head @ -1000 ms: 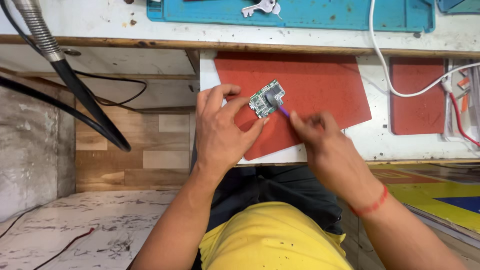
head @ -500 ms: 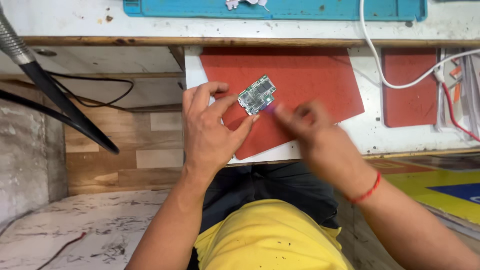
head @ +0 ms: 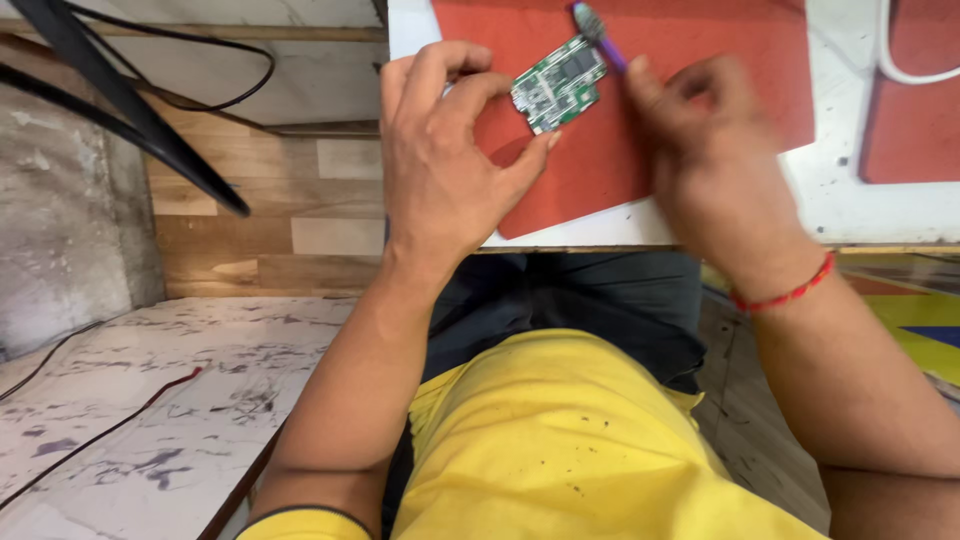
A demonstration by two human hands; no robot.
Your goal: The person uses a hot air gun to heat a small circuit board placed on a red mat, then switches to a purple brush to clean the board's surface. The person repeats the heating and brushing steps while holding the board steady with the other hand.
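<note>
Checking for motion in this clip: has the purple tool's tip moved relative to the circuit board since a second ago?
Yes. The purple tool now lies at the circuit board's upper right corner, farther up the red mat.

Red mat (head: 720, 60) lies on white desk (head: 870, 205); second red mat (head: 915, 110) at right edge, white cable (head: 893, 62) crossing it. Black cables (head: 140, 120) hang at left before wooden wall panel (head: 270, 215). Marbled floor (head: 150, 400) below with thin red wire (head: 110, 425).
</note>
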